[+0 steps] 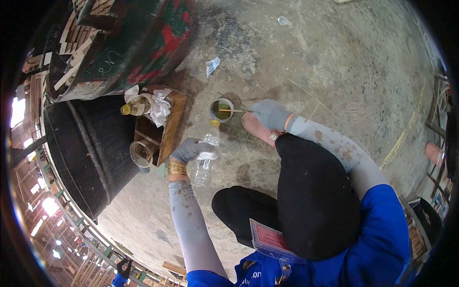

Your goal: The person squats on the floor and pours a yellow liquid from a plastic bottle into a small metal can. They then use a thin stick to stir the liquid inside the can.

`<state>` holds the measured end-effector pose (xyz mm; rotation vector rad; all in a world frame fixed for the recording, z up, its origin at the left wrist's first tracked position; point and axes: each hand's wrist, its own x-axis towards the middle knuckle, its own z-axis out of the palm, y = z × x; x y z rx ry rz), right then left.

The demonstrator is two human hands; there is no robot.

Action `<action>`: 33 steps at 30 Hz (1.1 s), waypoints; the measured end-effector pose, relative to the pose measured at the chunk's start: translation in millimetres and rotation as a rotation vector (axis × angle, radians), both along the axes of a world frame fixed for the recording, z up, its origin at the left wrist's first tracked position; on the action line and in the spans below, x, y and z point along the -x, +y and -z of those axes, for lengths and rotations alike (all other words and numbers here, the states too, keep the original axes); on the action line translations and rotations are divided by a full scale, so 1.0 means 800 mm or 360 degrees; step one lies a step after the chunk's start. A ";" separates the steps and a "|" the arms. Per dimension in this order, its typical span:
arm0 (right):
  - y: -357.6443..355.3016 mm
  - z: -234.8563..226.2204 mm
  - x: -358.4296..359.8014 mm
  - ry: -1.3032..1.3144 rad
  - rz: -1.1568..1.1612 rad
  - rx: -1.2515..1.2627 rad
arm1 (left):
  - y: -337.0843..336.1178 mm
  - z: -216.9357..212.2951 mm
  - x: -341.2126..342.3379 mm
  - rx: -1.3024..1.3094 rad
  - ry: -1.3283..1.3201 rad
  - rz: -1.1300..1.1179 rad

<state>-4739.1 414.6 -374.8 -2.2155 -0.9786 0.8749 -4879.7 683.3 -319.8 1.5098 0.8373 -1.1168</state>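
Observation:
My left hand [187,151], in a grey glove, is closed around the middle of a clear plastic bottle [204,173]. Its yellow cap points toward a round container [231,105] on the floor, which holds a dark greenish liquid. In my grey-gloved right hand [270,115] the fingers pinch a thin stick [238,111], whose far end reaches into that container. Below the container lies a flat greenish piece [234,125], partly hidden. My bare foot [258,128] is beside my right hand.
A wooden box [176,122] left of the container carries crumpled white paper [158,106], another yellow-capped bottle [136,108] and a clear plastic cup [141,154]. Behind it are a black barrel [91,148] and a green-and-red drum [138,48] with wood pieces. Scraps [212,66] litter the concrete floor.

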 end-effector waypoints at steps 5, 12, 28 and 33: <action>0.003 -0.003 0.000 0.0031 0.0005 0.0014 | 0.002 0.004 0.001 -0.0019 0.0045 -0.0022; 0.000 0.000 -0.002 0.0028 -0.0008 -0.0001 | 0.000 0.002 -0.005 0.0034 0.0023 -0.0029; -0.009 -0.004 -0.003 0.0052 0.0031 -0.0047 | -0.012 -0.013 -0.023 -0.0042 0.0018 0.0057; 0.002 -0.012 -0.004 0.0097 0.0000 -0.0043 | 0.003 -0.011 -0.011 -0.0038 -0.0033 0.0050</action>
